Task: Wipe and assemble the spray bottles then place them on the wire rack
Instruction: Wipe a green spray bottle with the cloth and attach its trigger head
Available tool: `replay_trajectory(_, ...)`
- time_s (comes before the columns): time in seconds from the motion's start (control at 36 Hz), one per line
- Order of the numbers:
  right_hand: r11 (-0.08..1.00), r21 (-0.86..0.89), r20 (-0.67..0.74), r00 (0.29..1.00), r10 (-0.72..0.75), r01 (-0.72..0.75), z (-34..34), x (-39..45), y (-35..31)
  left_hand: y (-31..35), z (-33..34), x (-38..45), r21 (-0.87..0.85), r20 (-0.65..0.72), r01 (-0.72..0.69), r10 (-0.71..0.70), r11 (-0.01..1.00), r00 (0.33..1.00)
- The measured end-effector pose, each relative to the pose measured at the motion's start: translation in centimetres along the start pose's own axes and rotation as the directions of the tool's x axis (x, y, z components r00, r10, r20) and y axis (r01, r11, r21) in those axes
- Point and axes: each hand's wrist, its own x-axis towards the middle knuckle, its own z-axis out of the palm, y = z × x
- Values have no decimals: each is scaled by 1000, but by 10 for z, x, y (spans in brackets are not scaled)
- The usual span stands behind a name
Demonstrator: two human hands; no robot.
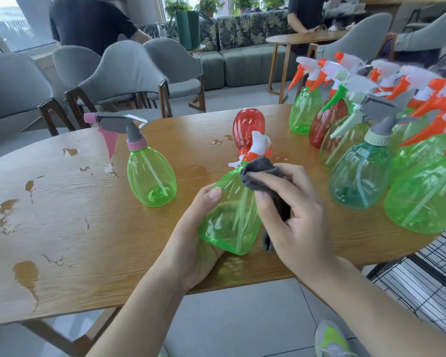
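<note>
Head-cam view, looking down at a wooden table (62, 228) w/ worn, chipped patches on its top. Center: a person holds a green bottle (229, 217) tilted above the near table edge, base toward the viewer, neck pointing away. It has a white-and-orange sprayer (255, 150) on top. Left hand (196, 243) cups the bottle's lower body from underneath; fingers curled around it, thumb lying across the front. Right hand (291, 220) grips a dark gray cloth (263, 176), fingers closed on it, pressing it vs. the bottle's shoulder and neck. Part of the cloth hangs below the palm.

Left of center: a 2nd green bottle w/ gray-and-pink sprayer (150, 173) stands upright on the table, apart from the hands. Behind the held bottle: a red bottle (247, 127) lies on its side, base away from the viewer, neck toward the hands. A few water drops (216, 141) sit beside it.

Right side: a tight cluster of upright assembled bottles (386, 140), mostly green, one red, one teal; most w/ orange-and-white sprayers, one green-and-white, one gray. They stand touching or nearly so.

Bottom right, past the table edge: black wire rack (428, 274), only partly in frame; can't tell what it holds. A shoe (330, 338) shows on the gray tile floor.

Background: gray chairs (129, 73), a sofa (242, 55), plants, 2 other people standing at a distance.
</note>
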Motion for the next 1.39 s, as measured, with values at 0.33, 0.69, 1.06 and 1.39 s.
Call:
replay_trajectory(0.33, 999, -38, 37, 999, -14, 16, 1, -4, -1, 0, 2, 1, 17, -20, 1, 0, 1000, 1000)
replay_trajectory(0.69, 876, -189, 172, 894, -415, 443, 7, -14, -4, 6, 3, -1, -80, -6, 47, -47, 996, 999)
replay_trajectory(1.06, 999, -28, -19, 999, 32, -32, -1, 2, 0, 3, 5, -3, 22, 27, -39, 39, 999, 999)
replay_trajectory(1.39, 999, -39, 21, 999, -36, 36, -1, -1, -2, 2, 8, 0, 35, -26, -21, 22, 999, 999)
